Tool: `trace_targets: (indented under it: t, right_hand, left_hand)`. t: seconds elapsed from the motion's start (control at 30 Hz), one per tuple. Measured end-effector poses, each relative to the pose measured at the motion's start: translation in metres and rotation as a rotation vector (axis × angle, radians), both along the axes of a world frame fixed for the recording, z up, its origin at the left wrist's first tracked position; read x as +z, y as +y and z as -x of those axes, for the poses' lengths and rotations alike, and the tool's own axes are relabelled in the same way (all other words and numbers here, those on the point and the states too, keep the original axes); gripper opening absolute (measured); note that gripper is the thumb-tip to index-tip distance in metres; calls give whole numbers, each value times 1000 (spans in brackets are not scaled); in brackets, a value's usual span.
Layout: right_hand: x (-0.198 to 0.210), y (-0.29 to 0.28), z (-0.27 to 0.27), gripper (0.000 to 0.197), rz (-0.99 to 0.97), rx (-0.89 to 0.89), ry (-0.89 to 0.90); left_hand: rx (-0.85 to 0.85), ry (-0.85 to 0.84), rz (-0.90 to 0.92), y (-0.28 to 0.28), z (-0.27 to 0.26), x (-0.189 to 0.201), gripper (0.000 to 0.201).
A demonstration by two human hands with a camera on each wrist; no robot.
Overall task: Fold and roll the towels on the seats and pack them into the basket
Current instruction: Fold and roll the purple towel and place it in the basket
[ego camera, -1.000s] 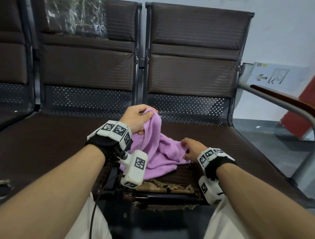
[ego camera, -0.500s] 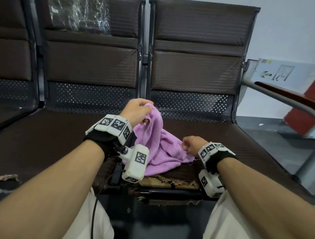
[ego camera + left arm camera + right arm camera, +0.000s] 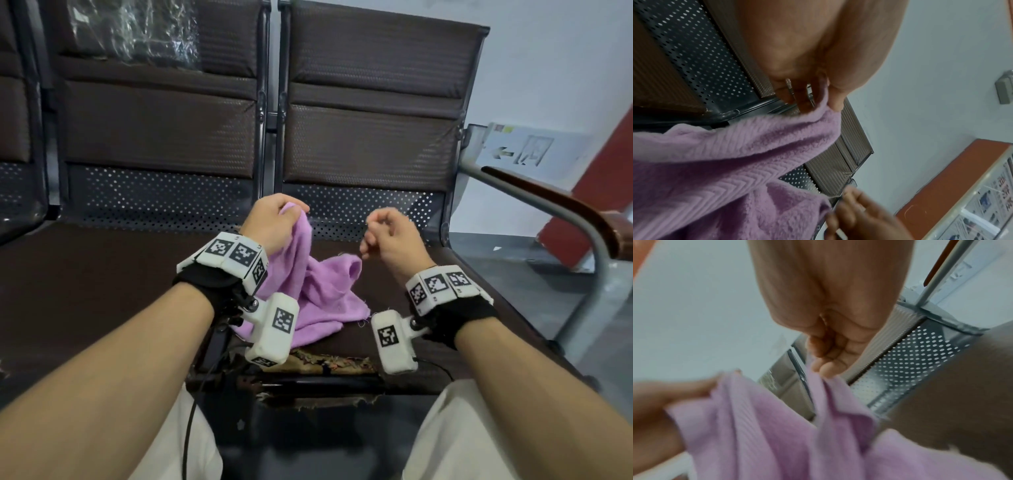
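A person sits facing a row of dark brown padded seats with perforated metal backs, both forearms reaching forward, each wrist wearing a black strap with white marker-printed blocks. A lilac towel [image 3: 318, 291] lies crumpled on the right-hand seat [image 3: 404, 329], just in front of the person's knees and near the seat's frayed front edge [image 3: 329, 363], where the covering is torn. The left hand [image 3: 274, 219] is raised above the seat with its grip closed on a top corner of the towel, fingers and thumb curled over the cloth so that it hangs down from the hand in a tall fold to the heap on the seat. In the left wrist view the thumb and fingers [image 3: 803, 97] pinch the towel's edge, and its herringbone weave shows up close. The right hand [image 3: 390, 236] is also lifted above the seat, to the right of the left hand and apart from it, fingers curled in. In the right wrist view its fingertips [image 3: 826, 368] pinch another edge of the towel, pulling up a smaller peak of cloth. A metal armrest with a dark wooden top [image 3: 555, 205] curves along the right side of the seat. Clear plastic wrap [image 3: 133, 31] clings to the top of the backrest of the neighbouring seat to the left.
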State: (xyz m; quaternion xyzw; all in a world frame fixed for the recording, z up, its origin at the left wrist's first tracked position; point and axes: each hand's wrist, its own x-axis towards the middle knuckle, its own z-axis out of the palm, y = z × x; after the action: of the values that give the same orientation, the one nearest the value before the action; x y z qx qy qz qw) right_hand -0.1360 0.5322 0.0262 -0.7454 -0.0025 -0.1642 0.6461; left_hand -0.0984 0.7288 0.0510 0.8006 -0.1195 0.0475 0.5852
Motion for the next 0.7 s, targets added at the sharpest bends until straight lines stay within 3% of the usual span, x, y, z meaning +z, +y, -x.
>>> trace_targets:
  t: [0.07, 0.13, 0.23, 0.3, 0.37, 0.43, 0.53, 0.63, 0.7]
  right_hand:
    - [8, 0, 4, 22, -126, 32, -75]
    - [6, -3, 5, 23, -33, -9, -17]
    - [-14, -12, 7, 13, 481, -62, 207]
    - [-30, -18, 9, 23, 866, 46, 367]
    - [-40, -18, 11, 41, 1032, 209, 494]
    - [-46, -14, 12, 49, 1093, 266, 555]
    - [-55, -9, 11, 36, 1337, 252, 553]
    - [-52, -3, 10, 21, 1334, 231, 499]
    - [-43, 1, 7, 19, 1101, 180, 435]
  left_hand:
    - [6, 3, -19, -7, 3, -1, 29]
    - [-22, 17, -54, -14, 9, -2, 28]
    - [-103, 39, -115, -22, 15, -4, 16]
    - [-146, 44, -182, -22, 18, -6, 12]
    - [-197, 36, -257, -20, 19, -7, 11]
    - [-233, 38, -316, -16, 20, -8, 14]
    - [-253, 31, -356, -8, 22, -8, 19]
    - [-276, 17, -400, -4, 22, -8, 21]
    - [-278, 15, -437, -2, 20, -8, 18]
